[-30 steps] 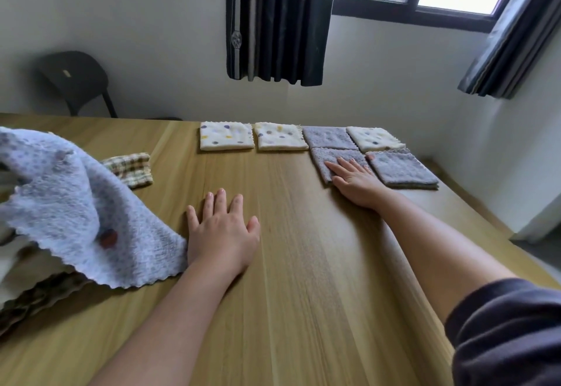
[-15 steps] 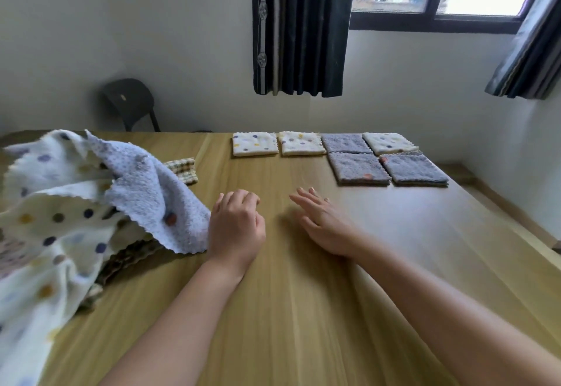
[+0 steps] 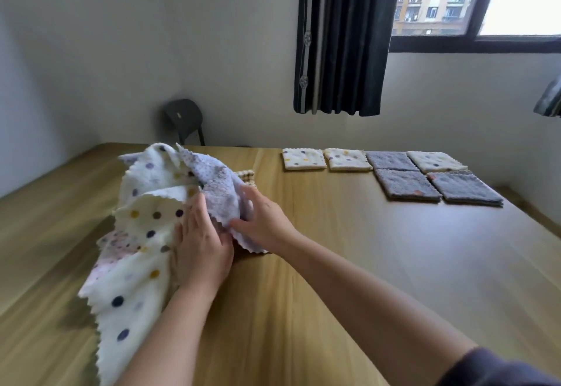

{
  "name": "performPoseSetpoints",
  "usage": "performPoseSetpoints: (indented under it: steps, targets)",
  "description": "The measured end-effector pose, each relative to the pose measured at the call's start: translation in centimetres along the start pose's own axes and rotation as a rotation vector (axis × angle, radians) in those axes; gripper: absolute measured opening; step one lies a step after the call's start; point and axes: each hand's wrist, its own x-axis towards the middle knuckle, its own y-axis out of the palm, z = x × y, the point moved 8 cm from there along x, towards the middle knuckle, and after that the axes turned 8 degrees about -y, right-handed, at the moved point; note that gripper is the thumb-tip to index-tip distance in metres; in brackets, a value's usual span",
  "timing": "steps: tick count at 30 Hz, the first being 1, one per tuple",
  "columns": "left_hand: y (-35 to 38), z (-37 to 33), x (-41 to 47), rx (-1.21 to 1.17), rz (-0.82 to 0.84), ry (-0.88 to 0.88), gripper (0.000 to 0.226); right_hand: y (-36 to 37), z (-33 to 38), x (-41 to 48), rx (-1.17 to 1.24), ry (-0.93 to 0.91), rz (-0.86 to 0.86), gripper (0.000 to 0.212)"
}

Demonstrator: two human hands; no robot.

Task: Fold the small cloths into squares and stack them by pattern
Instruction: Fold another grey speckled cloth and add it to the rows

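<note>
left hand (image 3: pixel 202 247), right hand (image 3: pixel 264 225) moved onto lilac cloth (image 3: pixel 219 193)

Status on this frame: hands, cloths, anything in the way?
Left hand flat on unfolded pile. Right hand grips lavender cloth. Six folded squares far right; nothing in the way.
</note>
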Motion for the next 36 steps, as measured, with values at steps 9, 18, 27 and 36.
performPoseSetpoints:
  steps: [9,18,27,36]
  targets:
    - [0.6,1.9,1.3,0.155,0.056,-0.038,0.074,-1.5,-2.0,2.2,0.073,0.165,-0.267,0.025]
    - [0.9,0.0,0.4,0.312,0.054,0.058,0.055,-11.8,-10.3,-6.6,0.229,0.357,-0.503,0.018]
    - [5.6,-10.6,-7.8,0.012,0.455,0.497,0.058,-16.3,-15.5,-16.6,0.218,0.489,-0.588,0.022]
    - [3.7,-10.0,-7.6,0.061,0.246,0.488,0.035,-18.3,-14.0,-18.6,0.138,0.279,-0.737,0.038]
